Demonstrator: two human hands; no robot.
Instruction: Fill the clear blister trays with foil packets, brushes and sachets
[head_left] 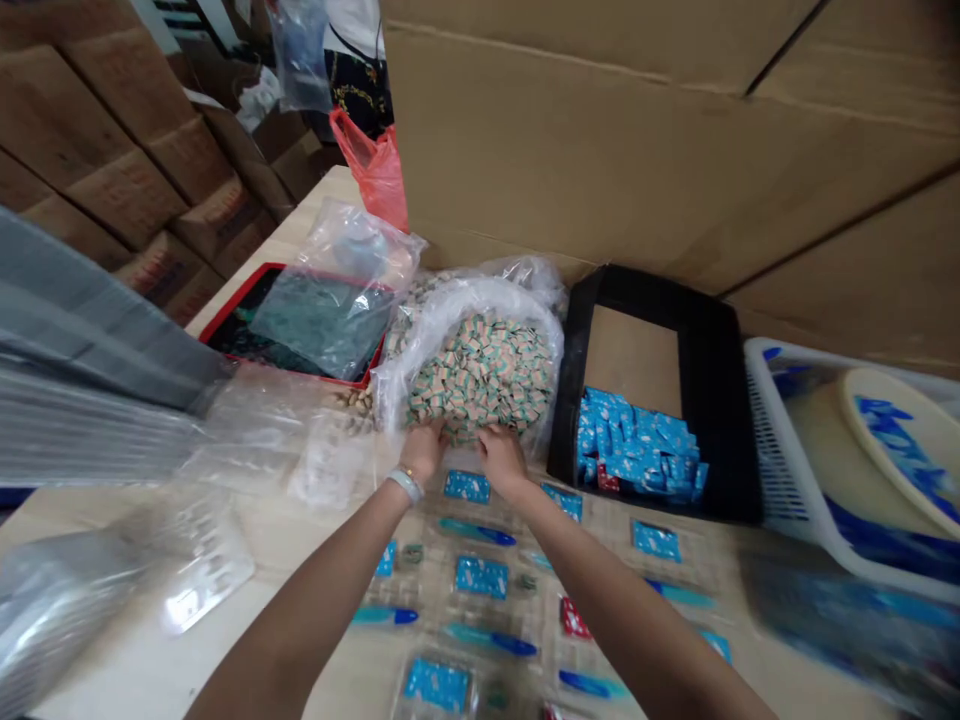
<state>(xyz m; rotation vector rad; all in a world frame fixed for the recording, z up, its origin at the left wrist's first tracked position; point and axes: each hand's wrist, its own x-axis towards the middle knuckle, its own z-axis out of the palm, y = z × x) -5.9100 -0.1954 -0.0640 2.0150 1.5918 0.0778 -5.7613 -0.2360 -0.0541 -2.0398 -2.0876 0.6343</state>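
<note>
A cardboard wall (600,150) stands along the far edge of the table (277,560). In front of it, a red tray (234,300) and a black box (716,400) flank the bag (442,305) of small squares (487,370); blue packets (482,577) lie toward the near edge. The bag's mouth faces upward and nearward; outline roundish, long axis indeterminable. The left hand (424,450) and right hand (501,455) meet its near rim, fingers curled; whether clamped on squares, cannot tell.

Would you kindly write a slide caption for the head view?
Left hand and right hand at the near edge of a plastic bag of small packets.
</note>
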